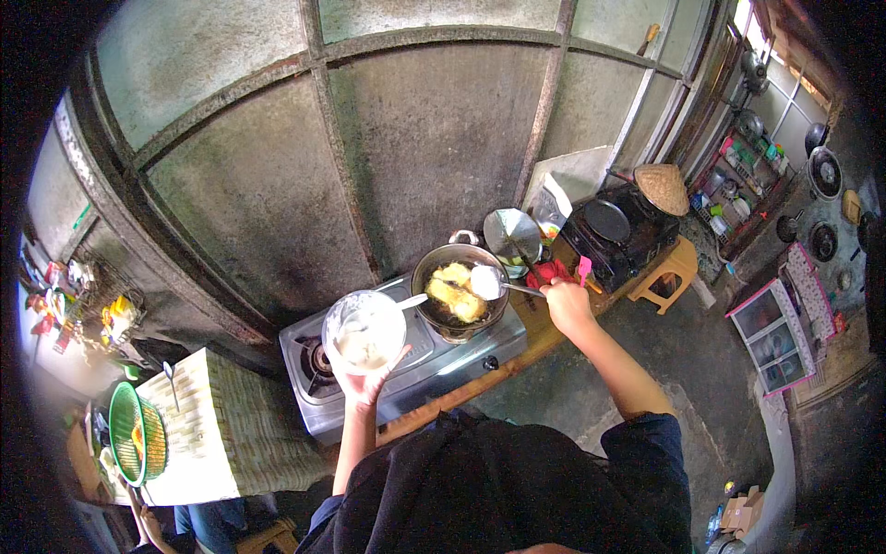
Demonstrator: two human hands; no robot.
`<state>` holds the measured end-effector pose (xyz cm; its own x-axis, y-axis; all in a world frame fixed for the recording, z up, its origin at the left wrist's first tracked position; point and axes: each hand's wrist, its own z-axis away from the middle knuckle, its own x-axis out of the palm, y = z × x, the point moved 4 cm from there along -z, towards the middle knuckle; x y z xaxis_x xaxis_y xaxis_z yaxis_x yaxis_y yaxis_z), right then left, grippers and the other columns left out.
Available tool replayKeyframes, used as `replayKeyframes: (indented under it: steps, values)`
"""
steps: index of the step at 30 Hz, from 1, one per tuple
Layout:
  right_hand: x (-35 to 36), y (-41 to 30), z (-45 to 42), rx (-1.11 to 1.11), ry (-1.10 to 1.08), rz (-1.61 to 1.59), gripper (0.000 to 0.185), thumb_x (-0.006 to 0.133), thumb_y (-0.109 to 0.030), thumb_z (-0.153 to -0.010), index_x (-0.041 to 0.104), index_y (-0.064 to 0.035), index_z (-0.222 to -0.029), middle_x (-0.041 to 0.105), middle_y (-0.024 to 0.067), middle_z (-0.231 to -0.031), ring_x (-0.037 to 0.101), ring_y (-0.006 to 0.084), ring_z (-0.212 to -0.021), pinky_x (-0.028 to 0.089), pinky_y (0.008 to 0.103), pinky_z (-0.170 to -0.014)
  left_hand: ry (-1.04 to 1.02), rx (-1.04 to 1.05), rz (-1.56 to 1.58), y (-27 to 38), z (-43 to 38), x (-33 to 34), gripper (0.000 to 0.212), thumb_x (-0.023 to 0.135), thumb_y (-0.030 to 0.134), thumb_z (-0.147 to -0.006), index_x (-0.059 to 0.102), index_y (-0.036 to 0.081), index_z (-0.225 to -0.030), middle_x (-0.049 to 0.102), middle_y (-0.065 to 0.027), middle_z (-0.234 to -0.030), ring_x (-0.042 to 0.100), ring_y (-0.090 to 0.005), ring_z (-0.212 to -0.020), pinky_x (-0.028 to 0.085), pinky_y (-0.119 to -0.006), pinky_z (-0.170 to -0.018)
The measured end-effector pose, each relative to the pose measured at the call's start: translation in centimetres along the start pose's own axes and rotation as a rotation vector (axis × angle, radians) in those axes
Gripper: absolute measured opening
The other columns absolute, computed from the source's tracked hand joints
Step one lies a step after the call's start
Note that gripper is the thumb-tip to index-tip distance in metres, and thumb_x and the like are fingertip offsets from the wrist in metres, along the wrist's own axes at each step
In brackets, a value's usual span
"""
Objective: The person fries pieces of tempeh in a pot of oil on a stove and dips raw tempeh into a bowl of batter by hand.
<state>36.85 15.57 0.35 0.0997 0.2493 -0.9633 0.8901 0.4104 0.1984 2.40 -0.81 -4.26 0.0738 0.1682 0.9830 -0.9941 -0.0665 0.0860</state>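
My left hand [365,388] holds up a round bowl of pale batter [364,334] over the left part of a two-burner gas stove [443,374]. A light-coloured spoon handle [412,301] sticks out over the bowl's right rim. My right hand [566,303] grips the handle of a metal spatula [489,282], whose head is over the wok. Golden pieces of battered food [457,299] lie in dark oil in the wok [419,305], on the right burner. Whether the spatula touches the food, I cannot tell.
A metal pot lid [512,234], a red cloth [547,273] and a pink utensil [585,266] are right of the wok. Farther right stand a black stove [588,242] and a yellow plastic stool [670,280]. At left, a green basket [124,433] sits on a covered table [201,415]; another person's hands [147,526] show below.
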Motion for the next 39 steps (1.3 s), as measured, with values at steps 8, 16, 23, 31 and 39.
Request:
replayKeyframes:
  steps: [8,16,23,31,39]
  values:
    - [-0.9,0.4,0.6,-0.003,0.014,-0.15,0.024,0.067,-0.013,-0.074,0.072,-0.0167,-0.097,0.067,0.0132,-0.098,0.067,0.0281,-0.079,0.054,0.0427,-0.066,-0.006,-0.002,-0.003,0.1,-0.1,-0.1,0.075,0.048,0.063,-0.086,0.034,0.017,-0.143,0.037,-0.0142,-0.147,0.033,-0.0428,-0.134,0.018,-0.068,-0.107]
    - [-0.3,0.4,0.4,0.005,0.071,-0.177,0.024,0.068,-0.013,-0.073,0.072,-0.0162,-0.097,0.067,0.0122,-0.092,0.067,0.0282,-0.078,0.054,0.0418,-0.067,0.0,-0.006,-0.009,-0.1,-0.4,-0.5,0.077,0.05,0.063,-0.084,0.035,0.015,-0.143,0.037,-0.0152,-0.146,0.032,-0.045,-0.133,0.02,-0.068,-0.107]
    - [0.1,0.1,0.0,0.001,0.013,-0.139,0.023,0.068,-0.013,-0.073,0.073,-0.0156,-0.094,0.067,0.0139,-0.09,0.067,0.0289,-0.077,0.054,0.0419,-0.067,-0.014,-0.005,-0.011,-0.1,-0.3,-0.2,0.075,0.05,0.062,-0.085,0.037,0.016,-0.142,0.038,-0.0148,-0.146,0.033,-0.0449,-0.133,0.02,-0.068,-0.107]
    - [-0.2,-0.1,-0.1,0.004,0.022,-0.239,0.019,0.058,-0.011,-0.078,0.073,-0.013,-0.088,0.067,0.0142,-0.081,0.067,0.0327,-0.079,0.054,0.0457,-0.068,0.007,0.01,-0.016,-0.1,-0.1,-0.2,0.074,0.049,0.061,-0.085,0.037,0.017,-0.142,0.038,-0.0147,-0.146,0.034,-0.0447,-0.132,0.021,-0.068,-0.106]
    - [-1.0,0.5,-0.1,0.04,-0.108,-0.32,0.022,0.068,-0.013,-0.074,0.074,-0.0157,-0.095,0.069,0.0128,-0.084,0.066,0.0302,-0.079,0.053,0.0427,-0.07,-0.025,0.006,-0.026,-0.2,-0.2,-0.1,0.076,0.049,0.061,-0.084,0.035,0.016,-0.143,0.037,-0.0147,-0.147,0.032,-0.0442,-0.133,0.02,-0.068,-0.106]
